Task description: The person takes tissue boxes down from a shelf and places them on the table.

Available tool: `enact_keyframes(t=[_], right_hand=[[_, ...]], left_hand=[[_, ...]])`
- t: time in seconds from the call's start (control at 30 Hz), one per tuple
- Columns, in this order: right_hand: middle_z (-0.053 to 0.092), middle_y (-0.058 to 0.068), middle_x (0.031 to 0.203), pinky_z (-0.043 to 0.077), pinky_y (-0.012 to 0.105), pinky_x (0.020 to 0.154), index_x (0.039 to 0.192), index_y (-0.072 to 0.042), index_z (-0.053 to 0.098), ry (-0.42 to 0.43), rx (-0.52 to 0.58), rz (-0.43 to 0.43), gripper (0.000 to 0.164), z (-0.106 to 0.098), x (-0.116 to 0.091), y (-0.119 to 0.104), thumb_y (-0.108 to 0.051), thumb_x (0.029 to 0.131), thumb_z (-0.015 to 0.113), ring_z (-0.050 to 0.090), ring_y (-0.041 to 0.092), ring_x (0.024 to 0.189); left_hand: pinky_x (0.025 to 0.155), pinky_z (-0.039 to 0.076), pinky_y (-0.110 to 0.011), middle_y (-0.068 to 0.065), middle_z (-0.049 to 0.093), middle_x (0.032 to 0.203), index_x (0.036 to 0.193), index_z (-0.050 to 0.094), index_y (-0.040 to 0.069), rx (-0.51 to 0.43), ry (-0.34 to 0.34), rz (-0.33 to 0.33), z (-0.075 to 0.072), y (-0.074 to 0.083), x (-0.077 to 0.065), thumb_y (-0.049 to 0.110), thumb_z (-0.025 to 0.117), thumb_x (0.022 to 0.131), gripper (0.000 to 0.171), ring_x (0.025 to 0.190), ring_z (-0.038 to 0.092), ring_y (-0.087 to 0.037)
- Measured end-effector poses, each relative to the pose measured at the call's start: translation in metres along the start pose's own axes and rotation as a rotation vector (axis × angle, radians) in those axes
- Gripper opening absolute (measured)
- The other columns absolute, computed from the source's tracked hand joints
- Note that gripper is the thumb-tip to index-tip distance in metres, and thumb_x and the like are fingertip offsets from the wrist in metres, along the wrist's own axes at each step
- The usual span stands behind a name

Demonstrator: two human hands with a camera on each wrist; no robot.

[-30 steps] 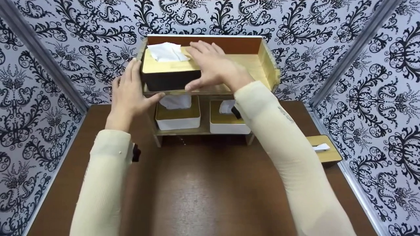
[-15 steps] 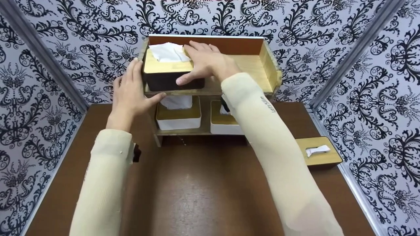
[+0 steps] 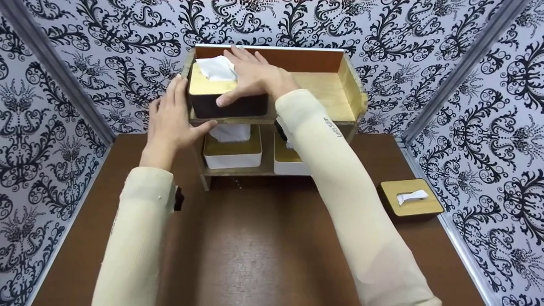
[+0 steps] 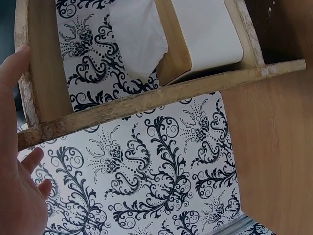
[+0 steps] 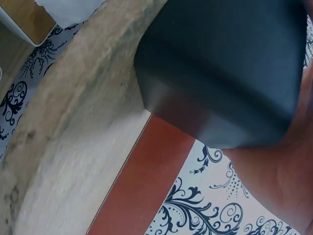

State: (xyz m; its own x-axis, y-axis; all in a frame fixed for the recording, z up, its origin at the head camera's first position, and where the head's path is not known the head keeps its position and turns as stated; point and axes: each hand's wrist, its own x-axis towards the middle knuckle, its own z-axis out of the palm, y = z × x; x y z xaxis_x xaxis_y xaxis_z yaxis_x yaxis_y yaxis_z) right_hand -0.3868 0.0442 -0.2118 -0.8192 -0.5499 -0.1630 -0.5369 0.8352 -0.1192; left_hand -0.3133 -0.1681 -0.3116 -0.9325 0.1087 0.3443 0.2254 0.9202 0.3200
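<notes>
A tissue box point(image 3: 208, 105) with black sides, a light wood lid and a white tissue poking out sits at the left end of a small wooden shelf's point(image 3: 318, 93) top tier. My right hand point(image 3: 253, 78) holds it from above, thumb on the front face and fingers spread over the lid toward the back. In the right wrist view the black tissue box point(image 5: 220, 83) fills the upper right beside my palm. My left hand point(image 3: 168, 119) grips the shelf's left side panel. In the left wrist view my thumb point(image 4: 14, 63) lies over the shelf's front edge, fingers outside the panel.
Two white tissue boxes with wood lids, one left point(image 3: 233, 160) and one right point(image 3: 291, 168), stand on the lower tier. Another dark tissue box point(image 3: 393, 202) stands on the brown table point(image 3: 238, 255) at right. Patterned walls point(image 3: 85, 38) enclose the table.
My right hand has moved left over the black tissue box, its thumb now nearer the middle of the front face. The left hand stays at the shelf's side.
</notes>
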Motion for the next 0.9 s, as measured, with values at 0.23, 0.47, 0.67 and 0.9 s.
enact_keyframes(t=[0.23,0.47,0.67,0.9], right_hand=[[-0.012,0.002,0.165,-0.009,0.046,0.125,0.156,-0.015,-0.013,-0.058,-0.042,0.018,0.132,-0.0005,0.0052,-0.0008,-0.084,0.068,0.058,-0.010,0.022,0.153],[0.000,0.004,0.166,-0.004,0.047,0.125,0.157,-0.014,-0.007,-0.027,-0.041,0.011,0.133,0.0005,0.0089,-0.0052,-0.074,0.066,0.069,0.001,0.023,0.153],[0.004,0.004,0.166,-0.001,0.046,0.126,0.158,-0.015,-0.002,-0.007,-0.025,-0.001,0.129,0.0024,0.0092,-0.0040,-0.068,0.067,0.071,0.006,0.025,0.152],[0.017,0.004,0.163,0.009,0.043,0.124,0.158,-0.013,0.007,0.059,-0.006,-0.040,0.126,0.0057,0.0095,-0.0020,-0.066,0.065,0.074,0.020,0.026,0.147]], left_hand=[[0.119,0.018,-0.059,-0.005,0.001,0.166,0.157,0.004,0.015,0.001,-0.003,0.005,0.0027,0.0008,0.0018,0.071,0.066,0.075,0.117,0.146,0.027,-0.037],[0.120,0.018,-0.059,-0.004,0.001,0.166,0.157,0.003,0.015,0.006,-0.002,-0.008,0.0008,-0.0014,0.0014,0.070,0.066,0.075,0.117,0.146,0.026,-0.036],[0.120,0.017,-0.059,-0.004,0.000,0.166,0.157,0.003,0.015,0.003,-0.006,-0.008,0.0016,-0.0005,0.0013,0.071,0.065,0.075,0.117,0.147,0.025,-0.035],[0.121,0.017,-0.058,-0.005,0.000,0.166,0.157,0.004,0.015,0.005,-0.006,-0.010,0.0016,-0.0005,0.0011,0.069,0.066,0.076,0.117,0.147,0.024,-0.036]])
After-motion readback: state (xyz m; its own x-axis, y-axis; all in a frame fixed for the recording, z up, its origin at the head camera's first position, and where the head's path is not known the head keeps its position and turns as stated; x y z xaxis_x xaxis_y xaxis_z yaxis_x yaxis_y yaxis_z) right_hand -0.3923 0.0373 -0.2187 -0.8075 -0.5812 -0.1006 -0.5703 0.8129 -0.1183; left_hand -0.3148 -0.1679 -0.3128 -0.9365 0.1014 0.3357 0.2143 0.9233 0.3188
